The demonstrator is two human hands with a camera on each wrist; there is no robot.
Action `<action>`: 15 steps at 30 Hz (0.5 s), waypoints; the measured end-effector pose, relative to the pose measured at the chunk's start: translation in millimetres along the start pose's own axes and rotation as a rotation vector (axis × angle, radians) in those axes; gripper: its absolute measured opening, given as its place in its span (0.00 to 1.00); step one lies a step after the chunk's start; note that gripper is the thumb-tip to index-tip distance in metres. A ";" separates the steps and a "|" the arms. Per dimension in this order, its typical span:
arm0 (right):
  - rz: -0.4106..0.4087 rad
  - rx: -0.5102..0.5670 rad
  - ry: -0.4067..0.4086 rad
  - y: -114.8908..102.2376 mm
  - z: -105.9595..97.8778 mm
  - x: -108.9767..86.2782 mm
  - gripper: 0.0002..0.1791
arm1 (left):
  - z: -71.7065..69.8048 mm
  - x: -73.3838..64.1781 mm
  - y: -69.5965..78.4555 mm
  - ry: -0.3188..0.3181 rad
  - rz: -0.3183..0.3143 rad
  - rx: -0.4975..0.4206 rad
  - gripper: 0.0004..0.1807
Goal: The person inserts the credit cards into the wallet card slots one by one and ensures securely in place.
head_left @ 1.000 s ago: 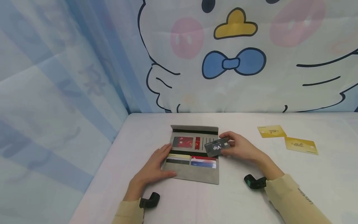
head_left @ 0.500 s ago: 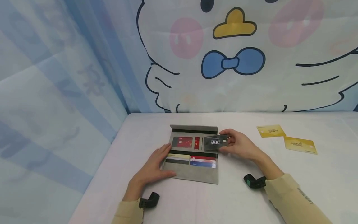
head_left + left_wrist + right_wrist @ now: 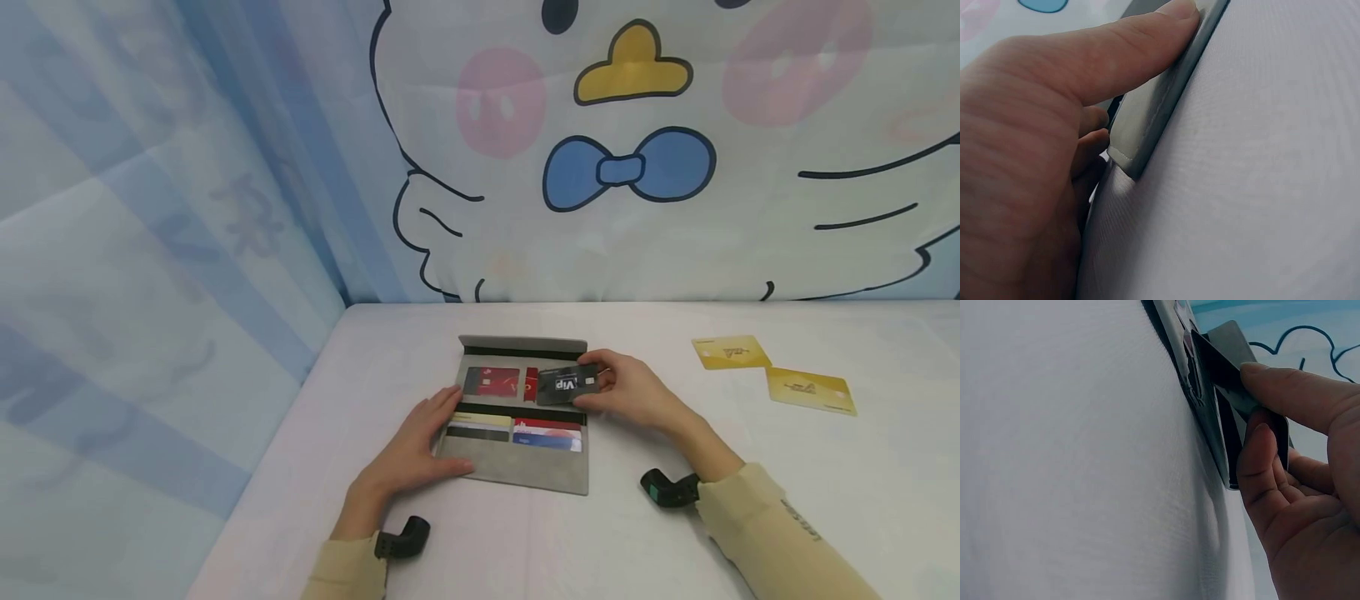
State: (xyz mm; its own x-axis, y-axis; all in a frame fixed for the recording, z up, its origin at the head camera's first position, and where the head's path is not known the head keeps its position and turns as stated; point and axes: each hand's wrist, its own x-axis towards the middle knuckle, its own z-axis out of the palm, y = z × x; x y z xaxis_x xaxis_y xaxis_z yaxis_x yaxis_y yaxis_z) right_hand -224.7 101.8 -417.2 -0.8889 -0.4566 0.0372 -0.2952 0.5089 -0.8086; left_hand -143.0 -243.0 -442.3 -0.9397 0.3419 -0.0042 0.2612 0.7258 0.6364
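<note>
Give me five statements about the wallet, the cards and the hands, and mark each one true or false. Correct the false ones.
1. The left hand touches the gray wallet. True.
2. The wallet is folded shut. False: it lies open, with cards showing in its slots.
3. The right hand pinches the dark "Vip" card. True.
4. No card lies outside the wallet. False: two gold cards lie on the table, to the right of the wallet in the head view.
5. In the head view, a mostly red card shows in the wallet's far half, left of the "Vip" card. True.
</note>
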 end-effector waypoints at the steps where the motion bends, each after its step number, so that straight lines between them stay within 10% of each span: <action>1: 0.002 -0.005 0.000 -0.3 0.3 0.3 0.33 | 0.0 0.2 0.1 -0.003 -0.003 0.002 0.56; 15: 0.031 -0.062 0.007 -3.1 4.2 7.6 0.32 | 1.1 1.1 0.4 0.008 -0.010 -0.007 0.57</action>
State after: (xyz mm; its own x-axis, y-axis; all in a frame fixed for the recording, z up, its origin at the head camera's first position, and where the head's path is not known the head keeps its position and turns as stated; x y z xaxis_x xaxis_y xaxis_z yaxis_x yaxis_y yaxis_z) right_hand -229.0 93.7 -416.9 -0.9002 -0.4351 0.0172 -0.2887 0.5668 -0.7716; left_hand -143.7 -241.7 -442.9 -0.9440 0.3299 -0.0047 0.2501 0.7247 0.6421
